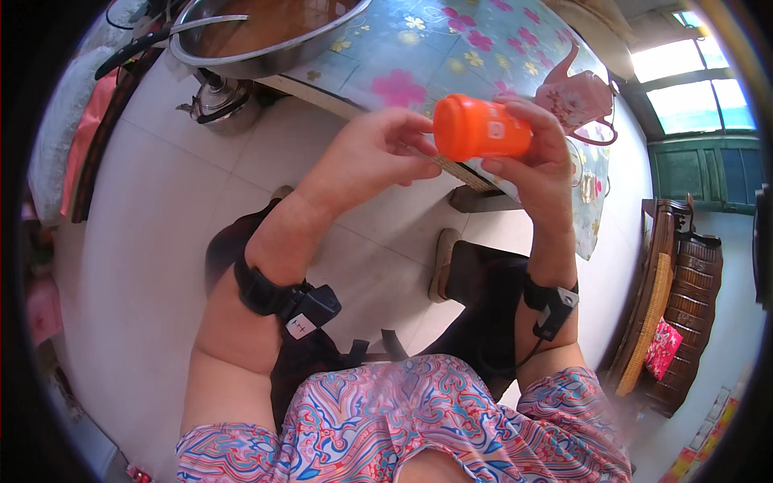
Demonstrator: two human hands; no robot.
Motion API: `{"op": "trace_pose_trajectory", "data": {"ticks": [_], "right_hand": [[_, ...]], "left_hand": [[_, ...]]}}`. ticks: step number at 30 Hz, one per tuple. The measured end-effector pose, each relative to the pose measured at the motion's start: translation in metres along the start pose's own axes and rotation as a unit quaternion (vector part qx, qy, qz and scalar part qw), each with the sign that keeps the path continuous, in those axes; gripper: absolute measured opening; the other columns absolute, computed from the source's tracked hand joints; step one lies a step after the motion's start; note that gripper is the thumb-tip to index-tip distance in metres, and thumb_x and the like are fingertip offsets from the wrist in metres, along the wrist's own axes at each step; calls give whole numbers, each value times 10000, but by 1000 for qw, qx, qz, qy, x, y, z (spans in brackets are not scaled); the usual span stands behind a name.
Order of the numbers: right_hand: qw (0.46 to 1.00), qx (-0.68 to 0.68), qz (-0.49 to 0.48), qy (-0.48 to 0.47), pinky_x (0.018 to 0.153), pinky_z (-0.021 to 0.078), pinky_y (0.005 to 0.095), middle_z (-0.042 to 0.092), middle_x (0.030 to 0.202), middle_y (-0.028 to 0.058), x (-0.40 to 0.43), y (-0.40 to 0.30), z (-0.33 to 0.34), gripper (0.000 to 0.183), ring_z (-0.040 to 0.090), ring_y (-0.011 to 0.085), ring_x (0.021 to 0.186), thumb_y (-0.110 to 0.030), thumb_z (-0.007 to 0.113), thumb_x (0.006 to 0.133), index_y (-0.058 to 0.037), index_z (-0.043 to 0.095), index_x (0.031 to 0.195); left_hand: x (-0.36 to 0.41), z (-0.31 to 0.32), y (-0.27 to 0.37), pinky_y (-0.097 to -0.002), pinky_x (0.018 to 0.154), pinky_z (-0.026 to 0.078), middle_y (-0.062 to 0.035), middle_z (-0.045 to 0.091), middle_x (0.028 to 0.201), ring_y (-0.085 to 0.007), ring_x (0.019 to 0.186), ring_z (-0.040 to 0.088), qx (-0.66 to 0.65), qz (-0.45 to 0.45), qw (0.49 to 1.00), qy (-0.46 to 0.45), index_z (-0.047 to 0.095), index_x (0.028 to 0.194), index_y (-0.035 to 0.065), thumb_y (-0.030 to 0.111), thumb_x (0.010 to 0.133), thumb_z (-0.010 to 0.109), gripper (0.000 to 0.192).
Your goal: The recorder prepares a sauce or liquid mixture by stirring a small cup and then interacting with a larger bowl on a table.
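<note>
An orange plastic jar (510, 131) lies on its side in the air above the near edge of the table, held in my right hand (548, 162). Its ridged orange lid (448, 128) faces left, and small pale markings show on its side. Close by the lid is my left hand (386, 148), fingers apart and slightly curled, holding nothing. Whether its fingertips touch the lid I cannot tell. Just beyond my right hand, a pink spouted pot (580, 99) with a flower print stands on the table.
The table (374, 51) has a flowered cover. At its left end sits a metal basin (266, 57) with brownish contents; a black-handled knife (133, 53) rests across its rim. A metal kettle (226, 108) is below. A wooden bench (688, 302) with a red cushion (664, 349) stands at right.
</note>
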State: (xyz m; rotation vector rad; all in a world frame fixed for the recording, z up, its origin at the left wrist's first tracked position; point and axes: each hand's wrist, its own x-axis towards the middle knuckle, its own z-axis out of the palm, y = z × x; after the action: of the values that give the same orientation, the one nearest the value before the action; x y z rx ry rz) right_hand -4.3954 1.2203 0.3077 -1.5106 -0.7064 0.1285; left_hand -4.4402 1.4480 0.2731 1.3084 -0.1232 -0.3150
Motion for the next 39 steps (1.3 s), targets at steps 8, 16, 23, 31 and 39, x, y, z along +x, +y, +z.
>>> {"op": "trace_pose_trajectory", "data": {"ticks": [8,16,23,31,39], "right_hand": [[1000,-15,19,-1,968,516,339,511,1324,138,-1,4,-6,610,558,232,1178,156,744,668,-52,563,1212],[1000,-16,-4,2,947,537,334,528,1260,97,-2,7,-3,587,575,213,1137,155,729,705,-52,550,1225],[999,18,31,12,936,537,330,540,1237,97,-4,8,1,582,573,207,1138,154,726,715,-45,540,1229],[973,157,131,109,947,520,409,545,1278,127,4,17,13,493,588,253,1128,-70,664,888,-22,463,1336],[939,287,187,21,917,550,401,527,1323,124,10,35,14,543,582,301,1165,-186,620,943,-71,384,1418]], "left_hand": [[-4,0,7,-263,698,517,-88,680,997,-140,899,659,-8,0,1000,0,573,1176,-17,113,801,719,423],[-5,0,9,-263,688,528,-94,686,974,-149,845,677,-4,4,1000,-5,579,1146,-42,111,829,695,370],[-8,-1,11,-262,678,547,-105,693,969,-162,790,691,-12,-15,1000,20,607,1114,-42,134,878,662,299],[-5,-6,7,-240,674,550,-87,709,1006,-146,774,697,-2,-28,997,75,646,1076,33,205,965,577,216],[-1,-4,12,-180,515,356,57,510,689,-31,567,464,-20,73,979,188,609,1078,90,206,981,550,163]]}}
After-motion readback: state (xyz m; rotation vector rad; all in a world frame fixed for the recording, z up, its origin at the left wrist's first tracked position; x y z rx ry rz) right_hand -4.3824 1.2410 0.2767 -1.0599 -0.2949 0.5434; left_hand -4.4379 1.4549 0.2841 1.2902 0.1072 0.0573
